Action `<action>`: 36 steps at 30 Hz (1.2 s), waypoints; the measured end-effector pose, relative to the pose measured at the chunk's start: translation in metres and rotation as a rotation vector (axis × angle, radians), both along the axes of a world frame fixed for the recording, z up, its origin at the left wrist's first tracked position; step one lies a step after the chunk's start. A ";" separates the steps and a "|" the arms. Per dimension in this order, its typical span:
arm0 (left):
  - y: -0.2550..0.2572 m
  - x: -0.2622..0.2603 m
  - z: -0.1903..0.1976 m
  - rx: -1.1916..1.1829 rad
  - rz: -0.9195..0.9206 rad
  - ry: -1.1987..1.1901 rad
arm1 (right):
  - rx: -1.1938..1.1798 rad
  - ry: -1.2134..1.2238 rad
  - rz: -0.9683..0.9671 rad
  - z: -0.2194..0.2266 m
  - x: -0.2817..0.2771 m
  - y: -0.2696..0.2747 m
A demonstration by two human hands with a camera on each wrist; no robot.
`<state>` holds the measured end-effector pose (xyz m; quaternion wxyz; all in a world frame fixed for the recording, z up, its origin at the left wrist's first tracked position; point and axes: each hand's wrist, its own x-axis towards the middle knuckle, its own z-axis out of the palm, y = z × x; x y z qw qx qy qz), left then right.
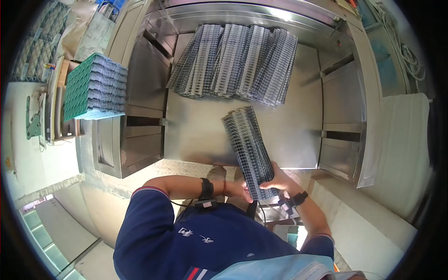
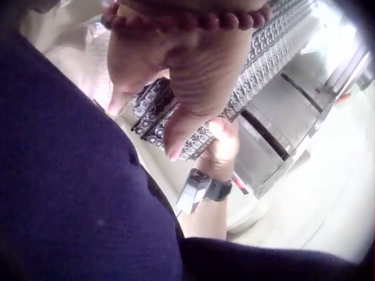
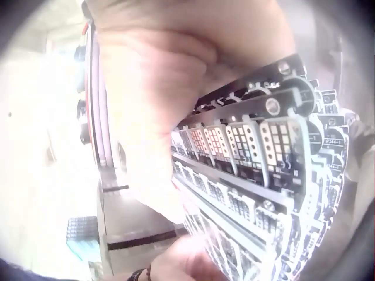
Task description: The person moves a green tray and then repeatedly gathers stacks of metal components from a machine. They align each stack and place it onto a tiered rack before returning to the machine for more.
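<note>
A long stack of dark circuit-board strips slants over the near edge of the metal table in the head view. My left hand grips its near end from the left, and my right hand holds the right side, thumb across the top. The left wrist view shows the left hand with thumb and fingers around the stack's end, the right hand beyond it. Close up in the right wrist view, the right hand grips the layered boards; the left hand touches their lower side.
Several similar board stacks lie side by side at the back of the metal table. Raised metal side panels flank it. Green and pale-blue trays are piled at the left. A pale block stands at the lower right.
</note>
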<state>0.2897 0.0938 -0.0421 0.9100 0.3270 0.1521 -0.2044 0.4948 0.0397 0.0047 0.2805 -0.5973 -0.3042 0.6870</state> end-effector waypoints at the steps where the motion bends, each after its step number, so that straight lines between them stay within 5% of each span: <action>1: -0.002 0.002 -0.006 -0.011 0.070 -0.024 | 0.012 -0.097 0.090 0.016 0.005 0.019; 4: 0.005 0.021 -0.015 0.217 0.126 -0.004 | 0.126 -0.305 0.272 0.003 0.025 0.051; 6: 0.008 0.040 -0.032 -0.259 0.195 0.162 | 0.136 -0.563 0.474 0.008 0.035 0.080; 7: 0.005 0.053 -0.029 -0.267 0.365 0.228 | 0.178 -0.698 0.593 0.014 0.036 0.096; 14: 0.033 0.108 -0.039 -0.417 0.451 0.458 | 0.236 -1.062 0.776 0.038 0.027 0.133; 20: 0.039 0.084 -0.063 -0.423 0.093 0.437 | 0.325 -1.253 0.791 0.031 0.003 0.101; 24: 0.061 0.043 -0.018 -0.089 -0.055 0.342 | 0.250 -1.259 0.696 0.015 -0.001 0.087; 27: 0.088 0.014 0.030 0.385 -0.108 0.169 | 0.194 -1.264 0.634 0.016 -0.002 0.085; 29: 0.100 -0.005 0.047 1.169 0.030 -0.048 | 0.218 -1.282 0.604 0.015 -0.002 0.080; 33: 0.140 -0.036 0.071 1.922 0.332 0.063 | 0.251 -1.227 0.571 0.014 0.000 0.077; 36: 0.174 -0.043 0.086 2.109 0.068 0.151 | 0.271 -1.197 0.526 0.015 -0.002 0.076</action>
